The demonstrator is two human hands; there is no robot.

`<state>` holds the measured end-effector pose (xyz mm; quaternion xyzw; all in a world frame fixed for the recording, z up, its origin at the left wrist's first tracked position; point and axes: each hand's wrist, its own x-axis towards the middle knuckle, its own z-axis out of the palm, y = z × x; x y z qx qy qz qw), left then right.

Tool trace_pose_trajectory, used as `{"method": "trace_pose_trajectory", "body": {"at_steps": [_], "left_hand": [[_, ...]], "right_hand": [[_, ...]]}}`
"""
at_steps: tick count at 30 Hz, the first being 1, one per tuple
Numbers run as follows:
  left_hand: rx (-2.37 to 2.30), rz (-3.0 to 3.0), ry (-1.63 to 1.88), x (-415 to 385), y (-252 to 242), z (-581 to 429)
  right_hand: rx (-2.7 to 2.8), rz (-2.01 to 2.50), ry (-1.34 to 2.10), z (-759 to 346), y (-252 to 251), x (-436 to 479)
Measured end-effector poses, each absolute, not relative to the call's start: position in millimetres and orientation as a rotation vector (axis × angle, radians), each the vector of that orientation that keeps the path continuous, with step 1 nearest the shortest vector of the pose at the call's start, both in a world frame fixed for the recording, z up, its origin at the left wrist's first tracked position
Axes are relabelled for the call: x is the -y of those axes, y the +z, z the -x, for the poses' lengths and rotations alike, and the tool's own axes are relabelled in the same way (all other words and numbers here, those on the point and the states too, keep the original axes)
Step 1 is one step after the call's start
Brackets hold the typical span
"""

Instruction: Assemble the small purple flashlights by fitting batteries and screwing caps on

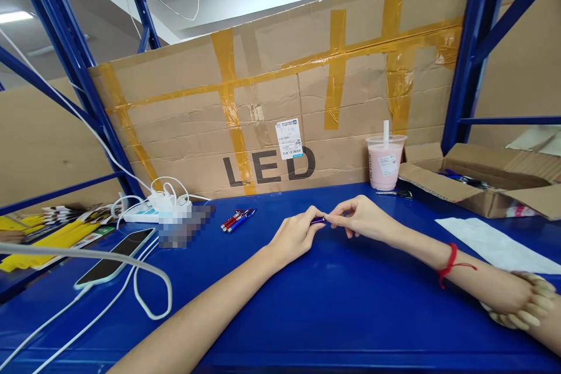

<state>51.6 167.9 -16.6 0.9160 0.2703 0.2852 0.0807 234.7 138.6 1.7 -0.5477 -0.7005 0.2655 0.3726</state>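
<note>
My left hand (298, 232) is closed around a dark purple-blue pen (318, 220), low over the blue tabletop. Only a short shiny length of it shows past the fingers. My right hand (363, 219) pinches the tip end of the same pen between thumb and fingertips, so both hands meet on it. Whatever small part the right fingertips cover is hidden. To the left of my hands lies a small group of red and blue pens (239, 220) on the table.
A phone (116, 257) with white cables and a power strip (144, 210) sit at the left. At the back right stand a pink drink cup (385, 163) and an open cardboard box (482, 198). White paper (495, 242) lies at the right. A cardboard panel (272, 93) walls the back.
</note>
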Motion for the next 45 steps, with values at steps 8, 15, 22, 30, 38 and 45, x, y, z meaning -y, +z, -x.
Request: {"method": "trace_pose_trajectory", "body": {"at_steps": [8, 15, 22, 30, 38, 45], "left_hand": [[-0.809, -2.756, 0.883, -168, -14, -55], [-1.004, -2.661, 1.020, -168, -14, -55], [-1.019, -2.651, 0.925, -166, -13, -56], [-0.950, -2.687, 0.817, -164, -13, -56], [-0.919, -2.693, 0.789, -164, -15, -54], [-0.840, -2.760, 0.845, -165, -18, -53]], "right_hand": [[1.758, 1.393, 0.778, -234, 0, -140], [1.779, 1.236, 0.505, -236, 6, -142], [2.058, 1.066, 0.146, -246, -1, -145], [2.138, 0.959, 0.008, -253, 3, -145], [1.986, 1.103, 0.241, -246, -3, -147], [1.879, 1.333, 0.594, -241, -4, -145]]}}
